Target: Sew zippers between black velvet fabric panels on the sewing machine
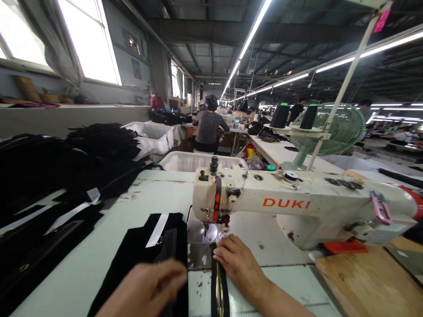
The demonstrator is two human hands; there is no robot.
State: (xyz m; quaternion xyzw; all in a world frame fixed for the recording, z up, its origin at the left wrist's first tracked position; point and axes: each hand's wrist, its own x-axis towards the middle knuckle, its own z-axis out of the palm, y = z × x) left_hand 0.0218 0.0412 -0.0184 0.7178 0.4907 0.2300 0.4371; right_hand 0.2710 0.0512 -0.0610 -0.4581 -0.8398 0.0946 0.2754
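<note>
A black zipper strip (pixel 219 284) with brass-coloured teeth runs lengthwise toward the needle area of a white sewing machine (pixel 251 193). The fingertips of my right hand (pixel 243 266) press together on its edge, just in front of the presser foot (pixel 207 226). To the left lies a black fabric piece (pixel 132 251) with a white strip (pixel 157 230) and a dark zip-like panel. My left hand (pixel 148 286) is over this fabric, smeared by motion; whether its fingers hold anything is not visible.
Piles of black fabric pieces (pixel 99 141) cover the table's left side. Behind the machine stands a white plastic bin (pixel 201 161), with another white bin (pixel 152 135) beyond. Thread cones (pixel 280 116) and a green fan (pixel 327 130) stand at right. A seated person (pixel 209 123) works ahead.
</note>
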